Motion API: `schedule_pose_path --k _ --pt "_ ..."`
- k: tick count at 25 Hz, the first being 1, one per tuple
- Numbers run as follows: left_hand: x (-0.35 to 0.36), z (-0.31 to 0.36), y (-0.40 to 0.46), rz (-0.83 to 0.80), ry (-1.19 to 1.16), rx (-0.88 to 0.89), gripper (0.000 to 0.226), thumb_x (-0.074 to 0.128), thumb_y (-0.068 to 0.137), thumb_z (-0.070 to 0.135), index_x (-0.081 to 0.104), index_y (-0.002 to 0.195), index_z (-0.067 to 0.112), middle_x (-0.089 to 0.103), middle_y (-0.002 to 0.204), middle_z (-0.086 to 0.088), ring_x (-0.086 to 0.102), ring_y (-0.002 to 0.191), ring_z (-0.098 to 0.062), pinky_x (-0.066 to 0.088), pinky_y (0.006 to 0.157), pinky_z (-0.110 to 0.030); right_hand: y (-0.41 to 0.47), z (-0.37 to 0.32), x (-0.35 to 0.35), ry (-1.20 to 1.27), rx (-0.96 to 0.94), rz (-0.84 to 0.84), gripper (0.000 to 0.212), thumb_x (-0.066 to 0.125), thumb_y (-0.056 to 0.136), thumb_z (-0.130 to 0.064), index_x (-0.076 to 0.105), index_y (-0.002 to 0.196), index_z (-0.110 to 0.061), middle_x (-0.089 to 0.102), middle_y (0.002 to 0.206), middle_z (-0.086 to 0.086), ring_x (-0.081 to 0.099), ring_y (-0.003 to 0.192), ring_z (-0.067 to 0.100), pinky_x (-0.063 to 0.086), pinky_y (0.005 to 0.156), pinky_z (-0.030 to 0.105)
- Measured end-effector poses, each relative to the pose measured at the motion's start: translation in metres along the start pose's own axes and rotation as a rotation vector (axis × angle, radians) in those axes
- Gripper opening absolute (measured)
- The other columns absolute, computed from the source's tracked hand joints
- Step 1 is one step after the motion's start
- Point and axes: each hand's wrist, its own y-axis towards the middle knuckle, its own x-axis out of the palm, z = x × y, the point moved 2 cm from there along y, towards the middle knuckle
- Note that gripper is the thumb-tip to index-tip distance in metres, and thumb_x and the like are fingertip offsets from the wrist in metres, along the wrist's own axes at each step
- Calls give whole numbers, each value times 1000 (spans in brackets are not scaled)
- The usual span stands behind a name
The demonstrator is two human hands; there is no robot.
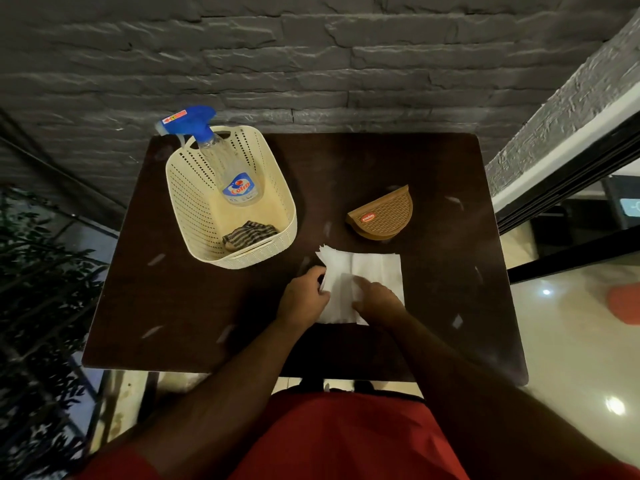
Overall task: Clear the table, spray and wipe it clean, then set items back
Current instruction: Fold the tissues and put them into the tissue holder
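Nearest the camera is the person's red garment (332,441), from which two bare forearms reach forward over the dark wooden surface (173,306). Both hands meet at one stack of white paper napkins (375,268) lying flat near the front centre of the surface. The left hand (304,296) is at the stack's left edge, its fingers curled around that edge and gripping it. The right hand (375,299) lies on top of the stack's near right part, fingers extended and pressing down, grasping nothing.

Just beyond the napkins, to the right, stands one brown ribbed half-round napkin holder (382,213), apart from the stack and untouched. To the left of the stack, close to its far left corner, sits one cream perforated basket (187,202). Inside it lie one striped cloth (247,233), bunched at the near end, and one clear spray bottle (235,174) with a blue trigger head, leaning so that the head overhangs the basket's far rim.

Behind the surface rises a grey stone-brick wall (311,64). Dark foliage (38,271) stands at the left.
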Motion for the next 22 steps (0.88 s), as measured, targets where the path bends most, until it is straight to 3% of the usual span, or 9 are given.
schedule_pose_path --k 3,6,10,13,16,22 --pt "7 23 0 -33 30 17 53 63 89 23 46 138 24 66 116 -4 62 109 -22 52 93 -39 -4 8 -12 215 66 126 42 53 96 -25 48 138 -22 65 122 5 65 101 22 56 83 37" --pt "22 47 -2 -86 57 47 50 60 92 24 44 140 26 63 124 -3 58 117 -23 51 96 -40 -13 17 -22 670 194 148 29 51 98 -29 59 121 -13 68 99 6 69 82 19 58 69 37" --pt "50 83 -7 -109 82 102 35 52 97 26 49 132 25 63 120 -2 59 112 -21 51 90 -34 -24 33 -31 955 224 -9 46 46 96 -54 62 111 -14 69 103 12 68 94 27 57 74 40" --pt "66 96 -11 -171 29 142 35 52 97 27 50 132 24 63 121 -2 59 113 -19 50 93 -33 -20 49 -33 936 201 52 35 47 98 -47 65 97 -16 69 101 10 66 96 23 53 85 40" --pt "69 90 -14 -205 -88 172 37 51 97 26 53 134 22 63 124 -3 59 113 -20 50 96 -34 -7 66 -34 900 254 124 25 52 98 -32 65 104 -12 67 105 13 66 98 27 56 82 44" --pt "52 59 -5 -35 -134 75 35 60 92 13 60 127 15 66 119 -4 62 107 -16 53 90 -30 -2 78 -44 573 238 301 18 65 89 -21 63 107 -18 68 94 2 68 82 18 60 72 38"
